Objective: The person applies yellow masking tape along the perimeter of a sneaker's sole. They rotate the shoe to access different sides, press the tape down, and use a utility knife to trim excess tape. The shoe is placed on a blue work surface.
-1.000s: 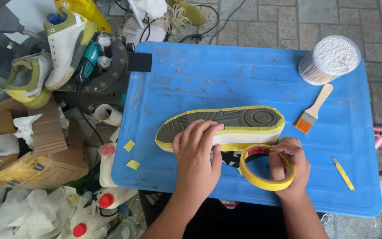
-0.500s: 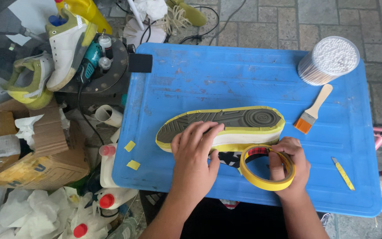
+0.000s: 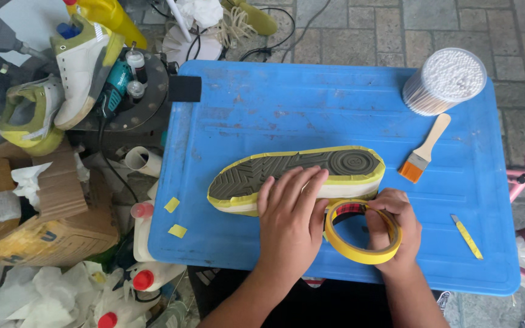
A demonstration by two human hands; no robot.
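Pressing: our left hand [image 3: 291,214] lies flat, fingers spread, on the shoe sole [image 3: 296,176].
Holding: our right hand [image 3: 394,226] grips the yellow tape roll [image 3: 362,232] beside the sole.
Place: both rest on the blue table [image 3: 311,103].

This is a small shoe repair workshop, set up outdoors on a paved stone floor [image 3: 396,24]. A blue plastic bench [image 3: 262,109] carries a shoe [image 3: 293,173] turned sole up, a roll of yellow tape [image 3: 360,252], a small brush [image 3: 423,149] and a tub of cotton swabs [image 3: 445,82]. Beside it are more shoes [image 3: 80,67], glue bottles [image 3: 147,276] and cardboard boxes [image 3: 44,231].
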